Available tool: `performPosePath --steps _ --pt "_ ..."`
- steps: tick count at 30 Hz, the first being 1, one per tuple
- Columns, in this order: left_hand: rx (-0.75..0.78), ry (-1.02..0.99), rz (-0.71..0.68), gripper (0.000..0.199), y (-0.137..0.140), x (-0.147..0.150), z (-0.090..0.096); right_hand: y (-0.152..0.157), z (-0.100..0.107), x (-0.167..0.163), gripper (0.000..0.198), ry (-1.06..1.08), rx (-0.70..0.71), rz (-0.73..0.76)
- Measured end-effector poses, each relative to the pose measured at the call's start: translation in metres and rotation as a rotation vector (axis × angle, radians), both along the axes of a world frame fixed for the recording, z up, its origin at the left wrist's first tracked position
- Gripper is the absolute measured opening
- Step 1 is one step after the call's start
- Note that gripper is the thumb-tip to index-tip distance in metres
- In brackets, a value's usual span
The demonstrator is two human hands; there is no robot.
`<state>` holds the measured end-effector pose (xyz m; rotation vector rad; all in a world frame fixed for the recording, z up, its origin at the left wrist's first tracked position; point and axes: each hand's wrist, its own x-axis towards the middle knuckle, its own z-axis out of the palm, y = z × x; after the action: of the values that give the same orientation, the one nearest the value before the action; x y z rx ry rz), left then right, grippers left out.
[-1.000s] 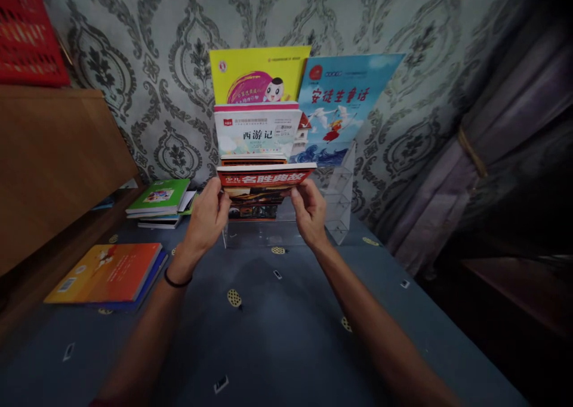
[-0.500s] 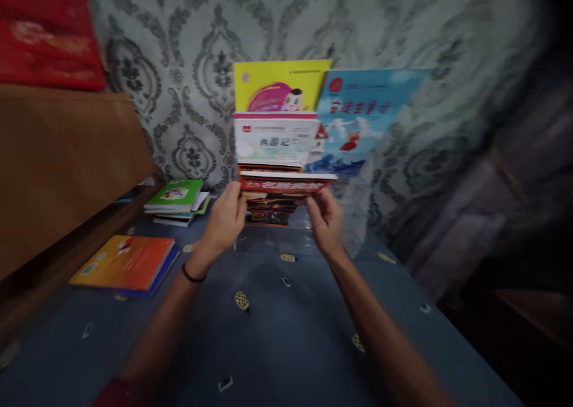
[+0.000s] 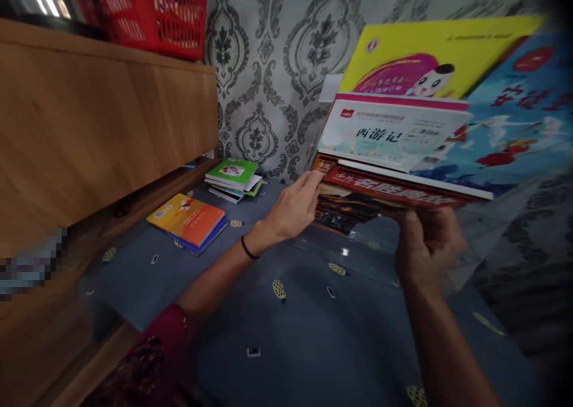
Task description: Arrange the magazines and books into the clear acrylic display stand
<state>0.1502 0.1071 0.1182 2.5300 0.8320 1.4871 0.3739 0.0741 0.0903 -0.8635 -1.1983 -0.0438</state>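
Observation:
A book with a red title band (image 3: pixel 394 186) is in the front row of a clear plastic rack (image 3: pixel 481 240). My left hand (image 3: pixel 295 207) grips the left edge of this book, and its fingertips also lie close to an orange-topped book (image 3: pixel 324 163) just behind. My right hand (image 3: pixel 430 240), slightly blurred, is closed on the lower right edge, thumb in front. Behind stand a white book (image 3: pixel 380 133) with a pink top edge, a yellow book (image 3: pixel 403 49) with a cartoon face, and a blue book (image 3: pixel 514 120) at the right.
On the dark blue patterned cloth (image 3: pixel 290 323) at the left lie an orange book (image 3: pixel 190 219) over a blue one and a small stack topped by a green book (image 3: pixel 233 171). A wooden cabinet (image 3: pixel 134 108) carries a red basket (image 3: pixel 174 19). Patterned wallpaper (image 3: pixel 255 102) covers the wall behind.
The view has swung left and come closer, so the rack and books appear larger, farther right and tilted. Both hands remain at the red-banded book.

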Motion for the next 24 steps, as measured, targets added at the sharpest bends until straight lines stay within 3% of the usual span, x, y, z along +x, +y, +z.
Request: performPosePath --steps 17,24 --pt "-0.069 -0.013 -0.027 0.023 -0.0024 -0.0026 0.0001 0.0051 0.0019 -0.0064 0.047 0.009 0.104 -0.004" --pt "-0.07 0.007 0.004 0.024 -0.0059 -0.0032 0.0006 0.0034 0.0016 -0.0049 0.047 0.009 0.052 0.049"
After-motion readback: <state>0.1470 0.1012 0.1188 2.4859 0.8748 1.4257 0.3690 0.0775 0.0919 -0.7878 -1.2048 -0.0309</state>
